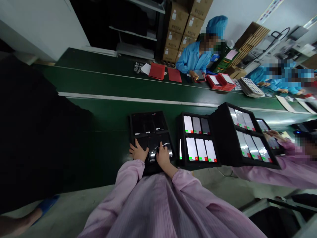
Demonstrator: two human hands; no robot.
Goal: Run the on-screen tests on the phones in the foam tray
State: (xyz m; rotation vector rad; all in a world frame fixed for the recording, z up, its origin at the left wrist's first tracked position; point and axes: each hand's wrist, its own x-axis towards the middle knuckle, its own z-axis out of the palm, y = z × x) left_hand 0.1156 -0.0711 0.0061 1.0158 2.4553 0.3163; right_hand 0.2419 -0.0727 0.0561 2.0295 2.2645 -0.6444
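Observation:
A black tray (pixel 148 134) in front of me holds two rows of phones with dark screens. My left hand (pixel 138 152) lies at the tray's near left part, fingers spread, holding nothing. With its index finger stretched out, my right hand (pixel 163 157) touches the front row, by a dark phone (pixel 153 150) with reflections on its glass. Its other fingers look bent and hold nothing that I can see. Right of this tray stands a second black tray (pixel 182 132) of lit phones (pixel 201 149), their white screens marked green and red at the bottom.
Stacked black trays (pixel 220 132) with lit phones stand farther right, near a co-worker's pink sleeve (pixel 287 168). Across the green bench (pixel 109 109), a co-worker in blue (pixel 195 56) handles a device beside red folders (pixel 157 71). A large black shape (pixel 32 132) blocks the left side.

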